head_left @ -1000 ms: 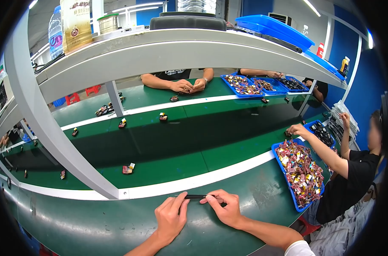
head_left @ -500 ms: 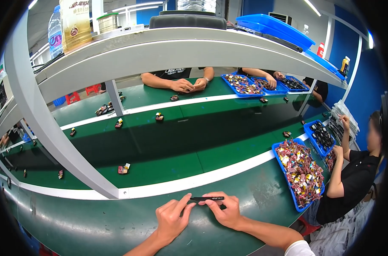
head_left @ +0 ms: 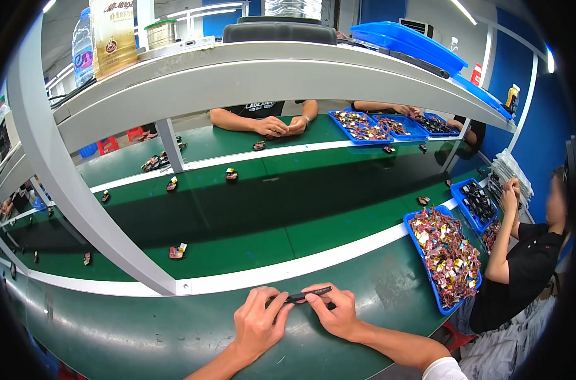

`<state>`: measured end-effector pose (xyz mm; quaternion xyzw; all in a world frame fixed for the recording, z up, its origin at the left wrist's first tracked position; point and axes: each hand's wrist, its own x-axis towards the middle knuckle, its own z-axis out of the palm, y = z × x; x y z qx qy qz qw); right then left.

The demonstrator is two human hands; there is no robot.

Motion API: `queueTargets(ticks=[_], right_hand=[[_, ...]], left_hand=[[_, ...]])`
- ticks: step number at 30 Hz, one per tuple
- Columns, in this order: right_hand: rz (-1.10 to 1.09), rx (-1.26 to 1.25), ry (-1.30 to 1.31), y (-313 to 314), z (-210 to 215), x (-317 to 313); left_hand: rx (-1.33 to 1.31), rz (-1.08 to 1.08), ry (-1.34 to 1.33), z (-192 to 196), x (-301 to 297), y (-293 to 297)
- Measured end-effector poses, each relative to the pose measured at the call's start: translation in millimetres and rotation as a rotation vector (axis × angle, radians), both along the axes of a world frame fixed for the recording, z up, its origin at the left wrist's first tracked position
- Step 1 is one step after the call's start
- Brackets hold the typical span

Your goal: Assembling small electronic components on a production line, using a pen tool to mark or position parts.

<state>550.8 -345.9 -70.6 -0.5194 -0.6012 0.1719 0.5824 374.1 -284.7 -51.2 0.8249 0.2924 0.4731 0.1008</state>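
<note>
Over the near edge of the green bench, a slim black pen-like stick (head_left: 312,294) is held between my two hands. My right hand (head_left: 336,314) pinches it from the right with thumb and fingers. At its left end, the thumb and fingertips of my left hand (head_left: 257,319) are closed on it, so that end is partly hidden. The stick tilts slightly, its right end higher. I cannot tell exactly what kind of thing it is.
A blue tray (head_left: 432,294) heaped with small wired parts lies right of my hands. Behind it stands a tray of black pieces (head_left: 476,204), near a seated co-worker (head_left: 522,253). Beyond the white rail, a green belt (head_left: 237,253) carries scattered parts. A white post (head_left: 85,183) rises at left.
My left fingers have closed in on the stick's left end, and the stick has tilted. Parts on the belt have shifted slightly left. The co-worker at right has brought both hands together.
</note>
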Motion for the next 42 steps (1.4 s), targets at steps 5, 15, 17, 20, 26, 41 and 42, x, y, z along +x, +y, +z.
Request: queueTargets(ticks=[5, 15, 17, 20, 26, 41, 42], right_hand=[[0.0, 0.001, -0.003, -0.2, 0.1, -0.5], [0.018, -0.008, 0.02, 1.1, 0.2, -0.5], [0.021, -0.016, 0.019, 2.2, -0.2, -1.8], [-0.002, 0.078, 0.043, 4.1, -0.6, -5.0], [-0.032, 0.009, -0.012, 1.8, -3.6, -2.6], [0.016, -0.057, -0.004, 0.6, -0.3, -2.7], [0.019, -0.046, -0.001, 0.5, 6.0, -5.1]], left_hand=[[0.047, -0.018, 0.034, -5.9, -4.0, 1.1], [0.13, -0.033, 0.094, -1.6, -1.5, 1.8], [0.137, -0.034, 0.109, -0.9, -0.9, 1.5], [0.119, -0.041, 0.117, -1.1, -1.9, 1.6], [0.07, -0.081, 0.131, -7.3, -4.6, 3.2], [0.045, -0.086, 0.113, -4.4, -5.1, 2.7], [0.044, -0.084, 0.114, -5.1, -5.7, 3.1]])
